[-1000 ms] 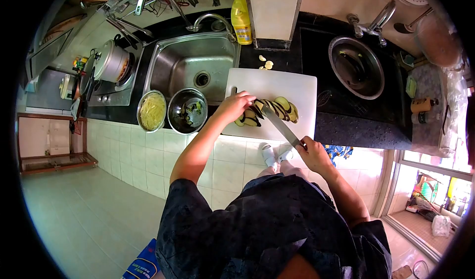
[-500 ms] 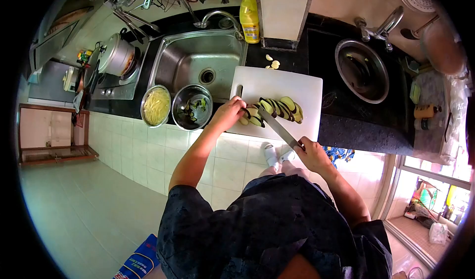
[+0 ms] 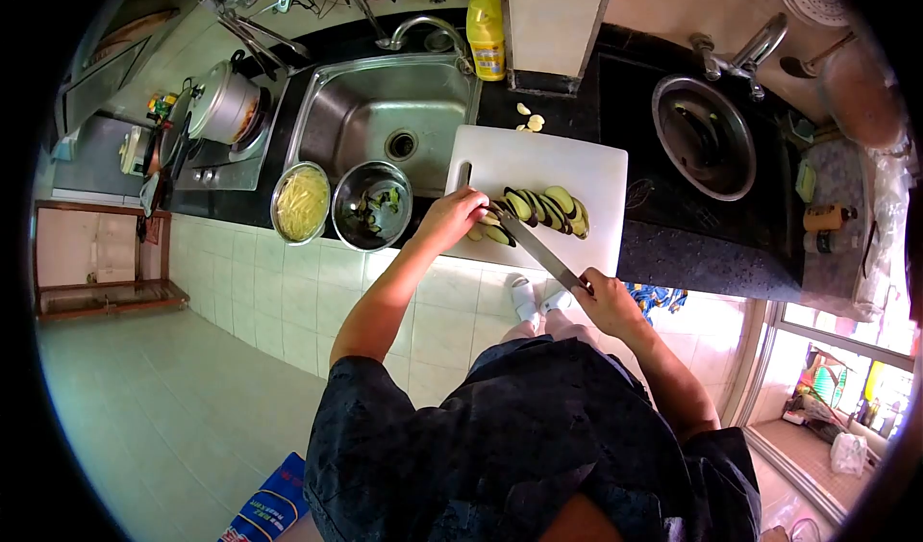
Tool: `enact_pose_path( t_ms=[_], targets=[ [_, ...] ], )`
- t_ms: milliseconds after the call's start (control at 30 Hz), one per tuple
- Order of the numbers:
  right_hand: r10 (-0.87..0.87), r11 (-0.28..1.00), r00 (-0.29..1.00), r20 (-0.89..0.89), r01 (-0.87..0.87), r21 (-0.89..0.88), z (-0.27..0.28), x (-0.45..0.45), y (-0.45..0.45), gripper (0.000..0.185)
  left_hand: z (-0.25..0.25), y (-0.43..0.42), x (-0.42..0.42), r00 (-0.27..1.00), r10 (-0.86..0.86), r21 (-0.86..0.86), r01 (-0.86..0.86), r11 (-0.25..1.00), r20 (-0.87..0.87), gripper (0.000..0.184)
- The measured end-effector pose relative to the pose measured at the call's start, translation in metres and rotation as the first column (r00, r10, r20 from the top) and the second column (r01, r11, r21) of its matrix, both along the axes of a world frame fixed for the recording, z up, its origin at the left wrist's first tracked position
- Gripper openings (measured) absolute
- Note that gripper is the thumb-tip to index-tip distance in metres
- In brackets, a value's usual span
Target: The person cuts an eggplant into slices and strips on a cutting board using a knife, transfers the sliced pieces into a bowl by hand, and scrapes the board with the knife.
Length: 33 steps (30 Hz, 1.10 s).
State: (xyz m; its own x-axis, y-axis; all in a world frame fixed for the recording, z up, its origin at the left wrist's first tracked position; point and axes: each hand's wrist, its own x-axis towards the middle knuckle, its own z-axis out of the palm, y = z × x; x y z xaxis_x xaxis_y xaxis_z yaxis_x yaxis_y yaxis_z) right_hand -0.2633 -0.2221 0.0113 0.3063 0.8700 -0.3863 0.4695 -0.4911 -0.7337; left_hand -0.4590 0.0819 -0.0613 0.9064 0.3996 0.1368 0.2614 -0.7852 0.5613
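A white cutting board (image 3: 538, 152) lies on the dark counter, bearing a row of overlapping eggplant slices (image 3: 548, 210) with dark skin and pale flesh. My left hand (image 3: 456, 217) is over the board's left part, its fingers closed on the eggplant at the row's left end. With my right hand (image 3: 610, 303) I grip the handle of a kitchen knife (image 3: 546, 255). The blade slants up and left across the board, its tip close to my left fingertips and beside the slices. My fingers partly hide the eggplant there.
Left of the board stand a metal bowl (image 3: 342, 236) with dark scraps and a bowl of pale yellow shreds (image 3: 301, 205). Behind them is a steel sink (image 3: 336, 109). Garlic cloves (image 3: 530, 119) lie behind the board. At right sits an oval metal basin (image 3: 704, 181) holding dark eggplants.
My left hand has shifted slightly right along the eggplant, toward the knife. The knife and my right hand have barely moved.
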Motion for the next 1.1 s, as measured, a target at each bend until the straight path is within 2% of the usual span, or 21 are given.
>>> enact_pose_path(
  t_ms=[167,267,333,400,567,767,867,1000,1033,1100],
  targets=[
    [-0.020,1.000,1.000,0.022,0.020,-0.002,0.013,0.004,0.002,0.023,-0.006,0.005,-0.002,0.999,-0.033,0.028,0.034,0.999,-0.032,0.016],
    [-0.023,1.000,0.999,0.037,0.024,-0.010,0.012,0.005,0.003,0.023,0.019,-0.012,0.002,0.995,0.094,0.061,-0.093,0.994,-0.019,0.016],
    [-0.029,1.000,0.999,0.027,0.029,0.002,0.017,0.007,0.004,0.022,0.015,-0.023,-0.005,0.998,0.030,0.159,-0.023,0.987,-0.046,0.018],
    [-0.030,0.999,0.999,0.016,0.030,0.010,0.017,0.006,0.002,0.022,0.011,-0.041,-0.008,0.997,-0.069,0.212,0.077,0.974,-0.045,0.030],
    [-0.018,0.999,1.000,0.019,0.018,0.028,0.008,0.008,0.007,0.023,-0.008,-0.059,-0.012,0.998,-0.065,0.298,0.070,0.952,-0.028,0.030],
    [-0.048,0.998,0.998,0.029,0.049,-0.028,0.017,0.009,0.012,0.024,-0.002,-0.050,-0.019,0.976,-0.205,0.164,0.214,0.963,-0.067,0.023],
    [-0.053,0.998,0.998,0.018,0.054,-0.032,0.021,0.010,0.011,0.024,0.016,-0.045,-0.018,0.998,-0.066,0.193,0.066,0.979,-0.006,0.020],
    [-0.039,0.999,0.999,-0.004,0.039,-0.024,0.017,0.009,0.012,0.024,0.004,-0.034,-0.011,0.996,0.088,0.263,-0.082,0.961,-0.013,0.022],
    [-0.029,0.999,1.000,0.000,0.029,-0.015,0.012,0.008,0.011,0.024,0.001,-0.034,-0.012,0.997,0.046,0.280,-0.029,0.960,-0.056,0.024],
    [-0.013,1.000,1.000,0.008,0.013,0.012,0.009,0.009,0.011,0.023,-0.001,-0.035,-0.015,0.999,0.011,0.263,-0.001,0.965,-0.039,0.027]
  ],
)
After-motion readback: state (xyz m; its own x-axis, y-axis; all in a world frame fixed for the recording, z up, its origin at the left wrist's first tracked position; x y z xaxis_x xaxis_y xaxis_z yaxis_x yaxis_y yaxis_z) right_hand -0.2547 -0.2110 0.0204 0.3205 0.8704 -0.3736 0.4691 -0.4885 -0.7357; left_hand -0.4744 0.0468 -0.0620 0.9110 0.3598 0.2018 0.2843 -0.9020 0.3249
